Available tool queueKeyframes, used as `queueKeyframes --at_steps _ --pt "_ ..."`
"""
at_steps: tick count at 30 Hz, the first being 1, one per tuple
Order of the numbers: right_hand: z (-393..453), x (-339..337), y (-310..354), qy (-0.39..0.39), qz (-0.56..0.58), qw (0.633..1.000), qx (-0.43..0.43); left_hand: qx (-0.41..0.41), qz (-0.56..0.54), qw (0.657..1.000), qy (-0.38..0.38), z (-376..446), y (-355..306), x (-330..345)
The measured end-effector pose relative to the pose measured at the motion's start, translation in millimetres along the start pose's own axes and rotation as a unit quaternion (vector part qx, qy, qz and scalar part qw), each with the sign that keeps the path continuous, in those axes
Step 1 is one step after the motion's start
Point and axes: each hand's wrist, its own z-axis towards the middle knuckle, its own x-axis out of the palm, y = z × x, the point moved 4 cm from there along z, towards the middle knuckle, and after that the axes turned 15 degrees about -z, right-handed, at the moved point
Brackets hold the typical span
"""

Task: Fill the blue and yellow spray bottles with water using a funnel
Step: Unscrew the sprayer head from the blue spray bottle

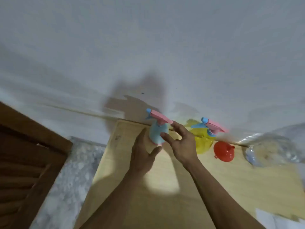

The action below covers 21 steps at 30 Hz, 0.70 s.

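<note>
A blue spray bottle (156,133) with a pink and blue trigger head stands at the far edge of the wooden table (214,179). My left hand (142,155) cups its left side and base, thumb below it. My right hand (182,143) hovers at its right with fingers spread, fingertips near the bottle body and the pink trigger. Right of that stands a yellow spray bottle (203,141) with the same kind of head. A red funnel (224,151) lies on the table beside the yellow bottle. The picture is blurred.
A clear plastic container or bag (270,149) lies at the table's far right. White paper (277,219) sits at the near right corner. A white wall rises just behind the table. A dark wooden door (24,162) and speckled floor (66,176) are to the left.
</note>
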Motion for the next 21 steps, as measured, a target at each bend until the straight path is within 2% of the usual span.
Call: queueKeyframes --at_steps 2,5,9,14,21 --pt "10.7 8.8 0.5 -0.005 0.018 1.0 0.011 0.025 -0.032 0.999 0.022 15.5 2.0 6.0" --pt "18.1 17.9 -1.4 0.0 0.047 0.999 0.014 -0.01 -0.095 0.994 0.045 30.2 8.7 14.9" --pt "23.9 24.8 -0.5 -0.001 0.082 0.997 0.01 0.026 -0.052 0.998 0.025 38.9 17.5 18.1" --pt "22.7 24.3 2.0 0.004 0.084 0.996 -0.005 0.024 -0.051 0.998 0.026 35.1 15.4 16.2" --pt "-14.4 0.4 13.9 0.01 0.055 0.998 -0.038 0.054 -0.031 0.998 0.025 -14.4 -3.8 8.6"
